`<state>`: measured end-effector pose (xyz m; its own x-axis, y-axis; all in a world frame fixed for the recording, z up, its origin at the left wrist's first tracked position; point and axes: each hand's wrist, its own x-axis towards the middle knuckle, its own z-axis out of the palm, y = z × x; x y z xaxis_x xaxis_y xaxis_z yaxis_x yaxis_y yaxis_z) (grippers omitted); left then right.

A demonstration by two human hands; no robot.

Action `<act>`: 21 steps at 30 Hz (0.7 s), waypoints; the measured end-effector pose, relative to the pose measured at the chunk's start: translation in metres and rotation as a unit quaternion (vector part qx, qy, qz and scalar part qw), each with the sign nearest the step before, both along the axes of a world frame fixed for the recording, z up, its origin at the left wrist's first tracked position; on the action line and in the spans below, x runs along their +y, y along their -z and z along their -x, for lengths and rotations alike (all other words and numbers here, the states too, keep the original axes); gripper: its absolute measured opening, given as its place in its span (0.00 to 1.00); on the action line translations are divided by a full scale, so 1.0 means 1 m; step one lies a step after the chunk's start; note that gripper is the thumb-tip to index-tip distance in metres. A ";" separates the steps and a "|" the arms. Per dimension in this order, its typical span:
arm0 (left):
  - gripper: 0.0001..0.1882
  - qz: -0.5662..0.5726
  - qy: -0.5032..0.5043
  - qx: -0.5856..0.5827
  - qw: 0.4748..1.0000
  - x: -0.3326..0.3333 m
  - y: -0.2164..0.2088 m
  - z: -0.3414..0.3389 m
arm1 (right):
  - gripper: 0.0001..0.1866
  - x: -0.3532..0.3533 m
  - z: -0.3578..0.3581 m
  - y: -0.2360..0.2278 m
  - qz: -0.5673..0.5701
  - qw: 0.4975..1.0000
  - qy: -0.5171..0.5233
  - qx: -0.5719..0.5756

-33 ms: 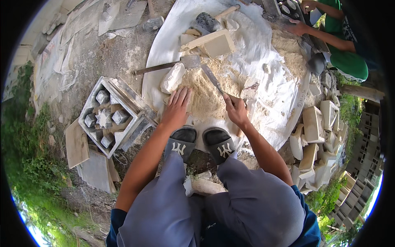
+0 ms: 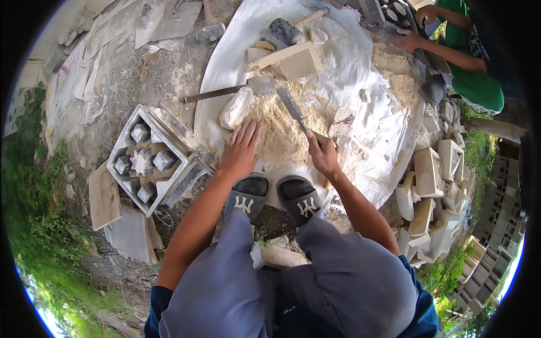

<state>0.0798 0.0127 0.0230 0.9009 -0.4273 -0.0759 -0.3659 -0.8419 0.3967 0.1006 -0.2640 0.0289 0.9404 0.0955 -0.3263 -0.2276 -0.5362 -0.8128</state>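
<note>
My left hand (image 2: 242, 147) lies palm down with its fingers stretched out at the left edge of a heap of pale dust (image 2: 284, 127). Just beyond its fingertips rests a rough white stone chunk (image 2: 236, 108). In my right hand (image 2: 323, 152), the fingers are wrapped round the near end of a flat metal file (image 2: 291, 107). Its broad grey blade points away and slightly left, over the dust. A hammer with a squared metal head (image 2: 261, 85) lies beyond the chunk, its handle pointing left.
A cut pale block (image 2: 297, 61) and a dark-headed mallet (image 2: 285, 31) lie on the white sheet (image 2: 360, 152). Left stands a geometric mould-like frame (image 2: 125, 135); right, a heap of stone pieces (image 2: 429, 172). Another person's hand (image 2: 410, 39) works at the upper right. My sandalled feet (image 2: 297, 191) are close.
The file's tip has shifted slightly to the right, with a small turn of my right hand. The other person's upper hand has moved a little. My left hand stays in place.
</note>
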 end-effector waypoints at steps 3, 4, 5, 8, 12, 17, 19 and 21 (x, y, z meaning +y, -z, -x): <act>0.52 -0.013 0.009 -0.005 1.000 -0.001 0.001 0.000 | 0.27 0.003 0.013 0.013 0.010 1.000 0.020 -0.022; 0.51 -0.020 0.006 0.007 1.000 -0.001 0.001 0.001 | 0.27 0.006 0.013 0.018 0.057 0.998 0.004 -0.036; 0.51 -0.027 0.002 0.018 0.999 0.000 0.001 0.002 | 0.26 0.007 0.010 0.020 0.058 0.998 -0.007 -0.029; 0.51 -0.013 0.001 0.010 1.000 -0.001 0.002 0.002 | 0.25 0.006 0.006 0.010 0.029 0.999 -0.007 -0.012; 0.52 -0.019 0.004 0.002 1.000 0.001 0.002 0.003 | 0.24 0.014 0.025 0.010 -0.101 0.994 0.044 -0.014; 0.51 -0.020 0.002 0.025 0.999 -0.001 0.000 0.002 | 0.22 0.005 0.019 0.011 0.043 0.999 -0.027 0.011; 0.52 -0.016 0.001 0.009 1.000 0.004 0.004 0.002 | 0.22 0.009 0.023 0.008 -0.024 1.000 -0.012 0.004; 0.52 -0.007 -0.002 -0.011 1.000 0.003 0.004 0.001 | 0.23 0.007 0.029 0.005 -0.109 0.994 0.025 0.009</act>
